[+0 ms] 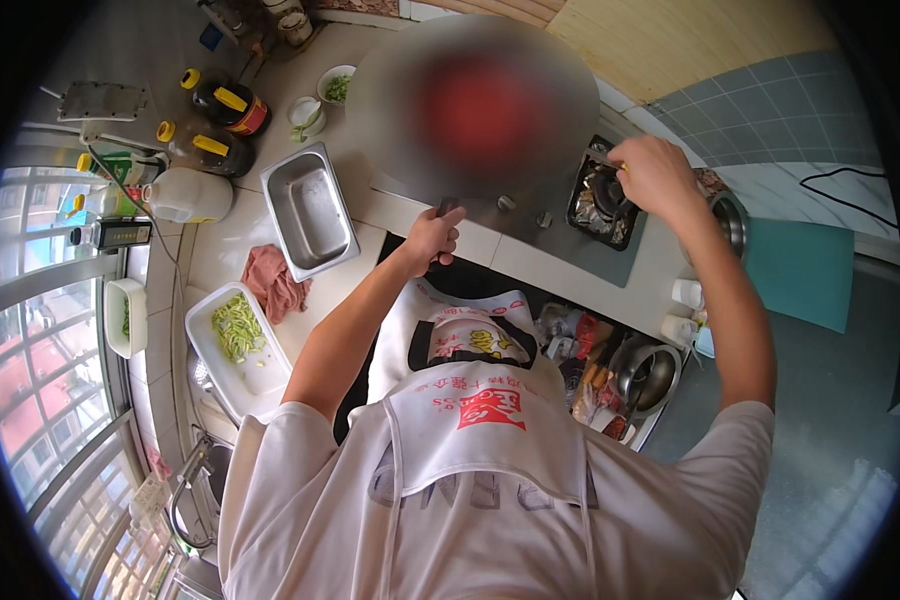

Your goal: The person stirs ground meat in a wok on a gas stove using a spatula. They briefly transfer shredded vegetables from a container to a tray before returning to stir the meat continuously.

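My left hand (433,240) is closed round the dark handle (448,204) of a large pan whose round body is blurred, with a red blurred patch in its middle. The pan (390,127) covers the left part of the hob (521,223). My right hand (656,176) is raised over the hob's right burner (607,199), which is lined with foil. Its fingers are pinched together on something small and yellow, mostly hidden, so I cannot tell what it is.
Left of the pan are a steel tray (311,214), a reddish cloth (274,283), a white tub of chopped green vegetables (238,330), small bowls (336,84) and sauce bottles (232,105). An open drawer (607,375) holding packets and steel bowls is below the hob. A teal board (799,274) lies at right.
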Action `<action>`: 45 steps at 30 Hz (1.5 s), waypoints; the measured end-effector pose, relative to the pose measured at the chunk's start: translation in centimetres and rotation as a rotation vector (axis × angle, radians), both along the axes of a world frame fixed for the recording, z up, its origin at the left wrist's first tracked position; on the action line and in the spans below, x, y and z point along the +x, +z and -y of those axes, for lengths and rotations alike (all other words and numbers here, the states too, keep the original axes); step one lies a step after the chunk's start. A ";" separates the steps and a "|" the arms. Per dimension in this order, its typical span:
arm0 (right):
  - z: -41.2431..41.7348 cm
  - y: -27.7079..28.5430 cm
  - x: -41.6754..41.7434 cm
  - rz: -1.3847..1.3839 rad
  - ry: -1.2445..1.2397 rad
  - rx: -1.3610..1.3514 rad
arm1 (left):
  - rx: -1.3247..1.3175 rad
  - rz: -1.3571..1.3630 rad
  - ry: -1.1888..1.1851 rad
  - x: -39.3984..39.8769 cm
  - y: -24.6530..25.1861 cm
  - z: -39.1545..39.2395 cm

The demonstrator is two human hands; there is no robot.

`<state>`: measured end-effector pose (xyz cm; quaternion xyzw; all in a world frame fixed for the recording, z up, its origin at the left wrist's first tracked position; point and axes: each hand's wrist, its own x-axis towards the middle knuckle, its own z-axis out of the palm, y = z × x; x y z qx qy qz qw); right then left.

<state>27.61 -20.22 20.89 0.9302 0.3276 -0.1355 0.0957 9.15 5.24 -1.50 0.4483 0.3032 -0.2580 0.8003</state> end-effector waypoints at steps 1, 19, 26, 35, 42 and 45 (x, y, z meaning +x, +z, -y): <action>-0.7 -1.6 1.0 0.042 0.038 -0.028 | 0.017 0.013 0.007 0.1 -0.3 0.0; -3.3 -2.1 1.5 0.331 0.330 -0.334 | 0.047 0.012 0.055 0.2 -0.7 0.5; -4.7 -4.6 1.4 0.368 0.362 -0.397 | 0.070 -0.009 0.064 0.5 -1.2 0.9; -4.1 -5.6 1.1 0.184 0.210 -0.166 | 0.057 -0.012 0.067 0.0 -1.3 1.1; -5.0 -7.4 -2.7 -0.156 0.081 0.018 | 0.042 0.000 0.046 0.7 -1.3 1.2; -7.5 -7.7 -4.6 -0.221 -0.022 0.120 | 0.059 -0.006 0.051 0.5 -1.1 0.7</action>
